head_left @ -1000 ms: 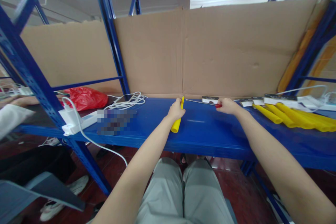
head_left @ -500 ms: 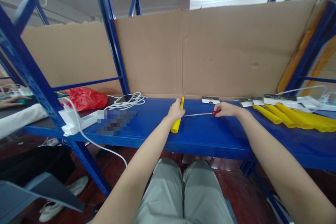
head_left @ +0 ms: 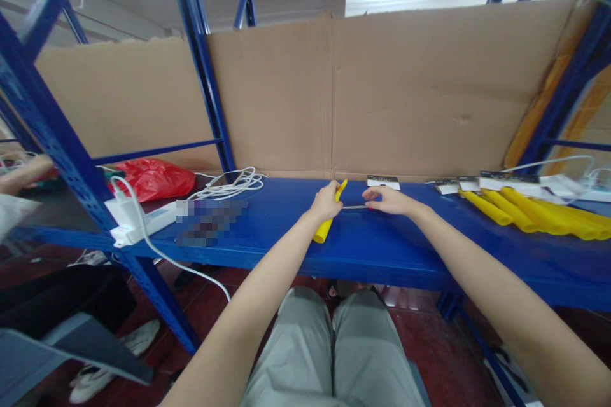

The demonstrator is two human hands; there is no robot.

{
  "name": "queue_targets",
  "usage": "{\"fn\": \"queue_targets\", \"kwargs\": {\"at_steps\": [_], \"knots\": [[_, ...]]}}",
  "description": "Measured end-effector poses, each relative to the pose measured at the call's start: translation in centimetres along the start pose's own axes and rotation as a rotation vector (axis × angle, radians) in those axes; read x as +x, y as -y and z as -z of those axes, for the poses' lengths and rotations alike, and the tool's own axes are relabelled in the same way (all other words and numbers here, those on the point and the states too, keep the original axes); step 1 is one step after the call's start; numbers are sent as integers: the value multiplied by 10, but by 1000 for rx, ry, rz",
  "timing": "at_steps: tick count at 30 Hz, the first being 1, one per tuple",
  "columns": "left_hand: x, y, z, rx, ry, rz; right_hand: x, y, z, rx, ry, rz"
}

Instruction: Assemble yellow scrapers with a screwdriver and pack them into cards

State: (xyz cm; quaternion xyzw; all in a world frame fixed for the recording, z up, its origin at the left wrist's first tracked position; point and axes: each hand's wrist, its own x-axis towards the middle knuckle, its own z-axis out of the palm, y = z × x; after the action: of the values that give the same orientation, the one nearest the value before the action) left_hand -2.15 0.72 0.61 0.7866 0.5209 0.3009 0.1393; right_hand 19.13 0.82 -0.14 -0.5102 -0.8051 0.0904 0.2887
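My left hand [head_left: 327, 201] is closed around a yellow tube [head_left: 323, 231], which lies slanted over the blue shelf top [head_left: 286, 229]. The tube's open end points toward me, and its narrow far end sticks out above my fingers. My right hand [head_left: 389, 200] is closed on the red handle of a screwdriver [head_left: 353, 207], whose handle is mostly hidden by the fingers. The thin metal shaft runs left to the tube at my left hand; whether its tip enters the tube is hidden.
Several yellow tubes [head_left: 534, 210] with black-and-white cards lie at the right. Just behind my right hand is another card [head_left: 383, 182]. To the left are a white power strip [head_left: 157, 219], coiled white cables [head_left: 238, 182] and a red plastic bag [head_left: 155, 179]. Cardboard [head_left: 405, 95] backs the shelf.
My right hand has moved left with the screwdriver, so less shaft shows between my hands. The yellow tube's far end has swung right. At far left, a co-worker's arm has shifted.
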Motion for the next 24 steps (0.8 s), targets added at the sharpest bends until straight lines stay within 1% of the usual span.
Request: {"fn": "queue_targets", "kwargs": {"at_steps": [4,9,12,16,24], "knots": [[-1,-2,-2,19,15,-53,4,10,-11,37,-97,54],[0,-2,-4,-3,33,-116,8,16,-22,130,-166,110],[0,-3,-5,-12,45,-141,9,17,-24,165,-178,121],[0,-4,-6,-8,49,-136,9,16,-25,169,-195,144],[-1,-6,-6,38,68,-172,12,10,-30,253,-204,111]]}}
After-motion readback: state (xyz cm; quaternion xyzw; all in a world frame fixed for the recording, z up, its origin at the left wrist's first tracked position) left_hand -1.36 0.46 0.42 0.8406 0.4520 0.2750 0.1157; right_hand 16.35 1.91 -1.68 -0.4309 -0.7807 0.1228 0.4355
